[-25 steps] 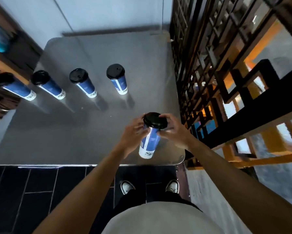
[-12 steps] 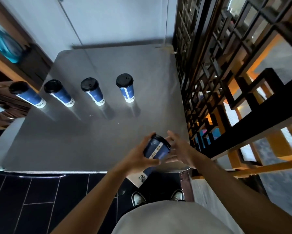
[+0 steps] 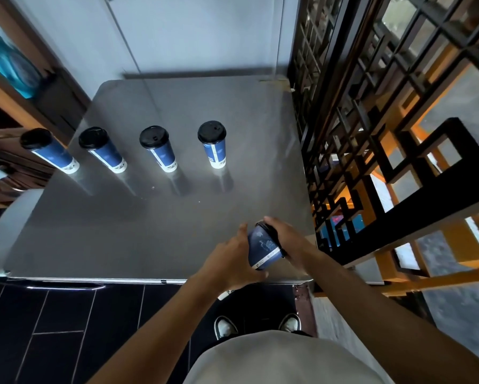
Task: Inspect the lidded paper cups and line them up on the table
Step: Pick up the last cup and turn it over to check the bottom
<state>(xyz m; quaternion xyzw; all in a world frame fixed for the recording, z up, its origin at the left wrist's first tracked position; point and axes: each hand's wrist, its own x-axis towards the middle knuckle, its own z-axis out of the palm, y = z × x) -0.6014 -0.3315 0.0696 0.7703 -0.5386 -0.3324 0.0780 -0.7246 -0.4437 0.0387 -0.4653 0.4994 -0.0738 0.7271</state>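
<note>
The cup (image 3: 263,249) is gripped tilted by the left hand (image 3: 227,261) and right hand (image 3: 285,239) above the table's (image 3: 149,231) near right corner, apparently for inspection before joining the row of cups (image 3: 160,148).

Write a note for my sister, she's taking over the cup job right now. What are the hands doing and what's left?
Left hand: grips the base end of the fifth cup.
Right hand: grips its lid end.
The cup is tipped over between both hands, above the table near its front right corner, being inspected.
Done: four lidded cups stand upright in a row across the table.
Left: finish checking the fifth cup, then stand it upright, probably at the row's right end.
</note>
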